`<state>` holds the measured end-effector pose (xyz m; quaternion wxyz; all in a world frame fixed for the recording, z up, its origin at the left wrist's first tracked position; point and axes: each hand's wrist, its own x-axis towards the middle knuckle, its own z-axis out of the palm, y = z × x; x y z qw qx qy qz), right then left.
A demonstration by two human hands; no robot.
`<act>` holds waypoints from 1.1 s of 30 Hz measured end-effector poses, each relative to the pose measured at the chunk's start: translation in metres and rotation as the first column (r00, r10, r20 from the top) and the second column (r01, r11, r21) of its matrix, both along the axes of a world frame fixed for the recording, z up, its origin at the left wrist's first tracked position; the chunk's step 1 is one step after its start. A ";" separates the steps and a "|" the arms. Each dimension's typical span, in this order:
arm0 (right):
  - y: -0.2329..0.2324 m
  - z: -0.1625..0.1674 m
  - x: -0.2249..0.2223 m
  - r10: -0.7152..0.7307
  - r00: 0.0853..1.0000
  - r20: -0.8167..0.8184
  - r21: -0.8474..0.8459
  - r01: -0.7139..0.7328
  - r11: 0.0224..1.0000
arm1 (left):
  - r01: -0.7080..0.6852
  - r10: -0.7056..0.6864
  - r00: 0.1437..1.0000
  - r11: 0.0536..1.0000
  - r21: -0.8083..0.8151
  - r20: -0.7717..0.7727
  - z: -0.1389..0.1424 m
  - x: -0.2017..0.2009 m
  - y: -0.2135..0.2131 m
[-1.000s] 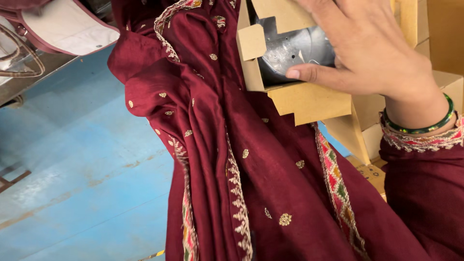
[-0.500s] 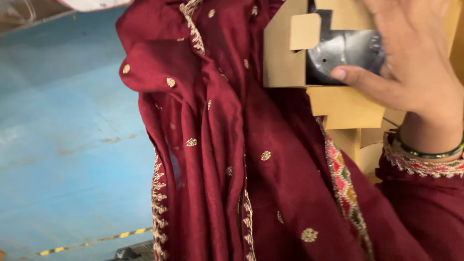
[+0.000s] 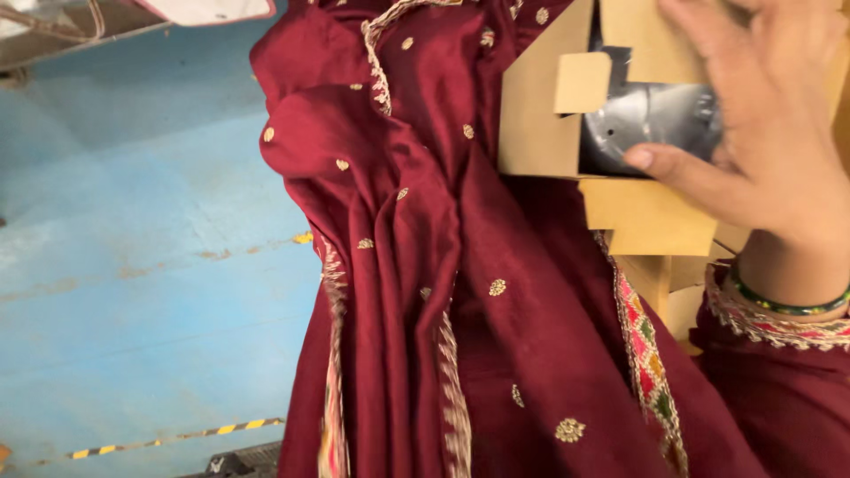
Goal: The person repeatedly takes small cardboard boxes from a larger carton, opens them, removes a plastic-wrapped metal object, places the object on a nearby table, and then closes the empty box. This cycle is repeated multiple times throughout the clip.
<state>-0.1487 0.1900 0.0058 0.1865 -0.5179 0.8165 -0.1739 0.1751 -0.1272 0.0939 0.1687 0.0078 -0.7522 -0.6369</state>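
A view from a head camera, looking down. The right hand (image 3: 779, 124) reaches in from the right edge, fingers spread and curved over a grey metal part (image 3: 646, 119) that sits inside a folded cardboard holder (image 3: 540, 115). The thumb (image 3: 682, 173) presses along the lower edge of the metal part, while the other fingers cover its upper right side; it reads as a loose grip on the part inside its cardboard, seating it or drawing it out, and which of the two cannot be told. The left hand is not in view.

More tan cardboard pieces (image 3: 651, 221) are stacked just below the right hand, touching the holder. A green bangle (image 3: 784, 305) circles the wrist above an embroidered cuff.

To the left of the hand and below it hangs a dark red garment (image 3: 425, 292) with small gold motifs and patterned trim, draped in long folds that fill the middle of the view.

Well to the left lies a worn blue floor (image 3: 133, 292), scuffed in places, with a strip of yellow-and-black tape (image 3: 177, 438) near the bottom. No bench shows.
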 end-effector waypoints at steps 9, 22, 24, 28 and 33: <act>-0.005 0.014 0.003 -0.064 0.998 0.000 -0.122 0.064 0.990 | 0.344 -0.350 0.927 0.937 -0.066 -0.137 0.013 -0.105 0.014; 0.002 0.009 -0.008 -0.166 0.986 0.033 -0.252 0.169 0.953 | 0.156 -0.266 0.964 0.595 -0.788 -0.011 -0.083 -0.263 0.082; -0.002 0.011 -0.014 -0.148 0.985 0.088 -0.333 0.169 0.928 | 0.180 -0.236 0.972 0.718 -0.672 0.007 -0.077 -0.272 0.064; -0.004 0.015 -0.020 -0.090 0.984 0.152 -0.361 0.140 0.922 | 0.216 -0.194 0.974 0.951 -0.219 0.119 -0.100 -0.297 0.040; -0.005 0.020 -0.022 -0.075 0.995 0.073 -0.173 0.086 0.981 | 0.292 -0.450 0.836 0.849 0.440 0.314 -0.146 -0.322 0.032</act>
